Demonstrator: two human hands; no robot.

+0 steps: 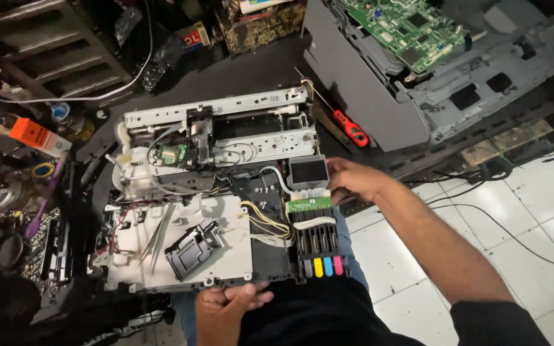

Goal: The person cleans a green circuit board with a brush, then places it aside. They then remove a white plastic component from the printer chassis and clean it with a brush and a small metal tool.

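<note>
An opened printer chassis [181, 256] lies in front of me on my lap, with metal rails, wires and a small green board exposed. My right hand [354, 179] reaches in from the right and grips a small grey display panel [309, 172] with a green circuit strip [309, 204] just below it. Under that strip sit ink tubes ending in black, yellow, cyan and magenta tanks [322, 264]. My left hand [229, 307] holds the chassis by its near edge, fingers curled over the rim. A loose black plastic part [192, 247] rests on the white base plate.
A grey printer body with a green main board [411, 25] stands at the upper right. A red-handled screwdriver [351, 131] lies beside it. Tools, tape rolls and an orange box [36, 136] crowd the left. White floor tiles [514, 205] with black cables lie to the right.
</note>
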